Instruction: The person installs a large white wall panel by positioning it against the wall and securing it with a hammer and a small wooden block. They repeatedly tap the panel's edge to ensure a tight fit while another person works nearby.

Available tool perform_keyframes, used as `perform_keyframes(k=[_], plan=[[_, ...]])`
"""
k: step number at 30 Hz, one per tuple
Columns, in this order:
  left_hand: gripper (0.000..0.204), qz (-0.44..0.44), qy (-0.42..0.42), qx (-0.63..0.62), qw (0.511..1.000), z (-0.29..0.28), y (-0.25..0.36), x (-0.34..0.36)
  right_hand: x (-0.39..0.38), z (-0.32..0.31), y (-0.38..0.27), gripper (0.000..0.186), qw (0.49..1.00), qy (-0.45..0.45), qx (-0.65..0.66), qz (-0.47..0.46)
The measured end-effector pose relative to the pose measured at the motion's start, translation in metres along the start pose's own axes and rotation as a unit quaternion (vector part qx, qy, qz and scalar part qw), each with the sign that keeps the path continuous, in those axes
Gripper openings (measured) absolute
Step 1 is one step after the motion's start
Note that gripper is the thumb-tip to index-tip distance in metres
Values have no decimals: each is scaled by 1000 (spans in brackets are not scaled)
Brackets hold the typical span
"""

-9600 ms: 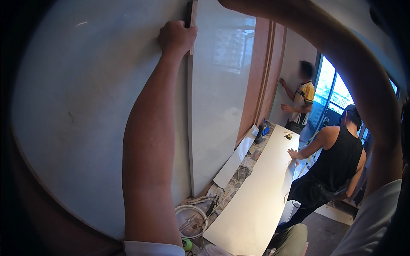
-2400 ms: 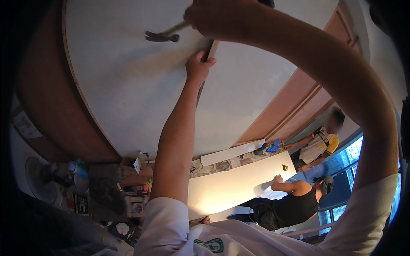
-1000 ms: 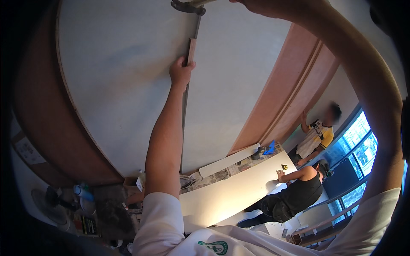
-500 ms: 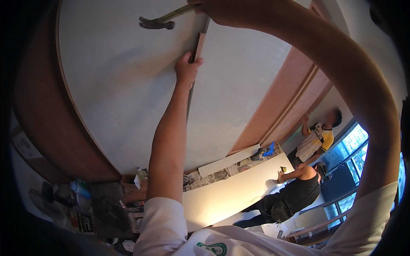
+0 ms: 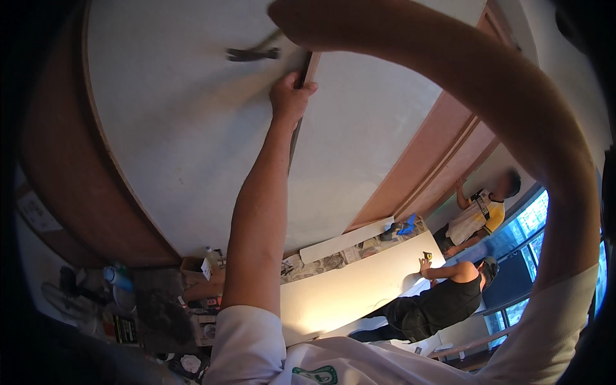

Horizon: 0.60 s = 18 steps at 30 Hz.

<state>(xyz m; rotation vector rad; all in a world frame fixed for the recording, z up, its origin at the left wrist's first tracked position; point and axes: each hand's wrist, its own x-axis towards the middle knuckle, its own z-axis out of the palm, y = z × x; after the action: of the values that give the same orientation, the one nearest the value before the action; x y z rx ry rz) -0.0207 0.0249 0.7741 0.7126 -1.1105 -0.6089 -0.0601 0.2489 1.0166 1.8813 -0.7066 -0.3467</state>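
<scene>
Against the pale grey wall panel (image 5: 186, 128), my left hand (image 5: 290, 99) is closed around a narrow wooden strip (image 5: 313, 67), its thumb on the strip's right side. The strip stands along a dark vertical gap between two panels. My right hand (image 5: 298, 24) is raised at the top of the view and grips the hammer, though its fingers are mostly hidden. The claw hammer (image 5: 253, 55) has its dark head out to the left of that hand, slightly smeared by motion, just above my left hand.
Below is a long white board (image 5: 346, 292) beside a newspaper-covered surface (image 5: 333, 262). A co-worker in a black top (image 5: 439, 308) leans over it with a yellow tape measure (image 5: 427, 255). Another person (image 5: 478, 215) stands behind. A fan (image 5: 67, 295) and clutter lie lower left.
The hammer has moved down and to the right in view, with my right hand lower. My left hand still holds the strip and appears slightly further right. The co-worker's tape measure stays put.
</scene>
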Motion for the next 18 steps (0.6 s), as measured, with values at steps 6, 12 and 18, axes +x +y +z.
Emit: perform_keyframes(k=[6,12,18], plan=[[42,-3,-6,-33,999,6,2,-3,-9,-12,-20,14,995,71,34,56],[40,6,-5,-26,1000,5,1,-5,2,0,-15,15,999,34,-7,25],[40,-14,-11,18,1000,-10,3,-1,5,14,-4,16,999,29,-10,23]])
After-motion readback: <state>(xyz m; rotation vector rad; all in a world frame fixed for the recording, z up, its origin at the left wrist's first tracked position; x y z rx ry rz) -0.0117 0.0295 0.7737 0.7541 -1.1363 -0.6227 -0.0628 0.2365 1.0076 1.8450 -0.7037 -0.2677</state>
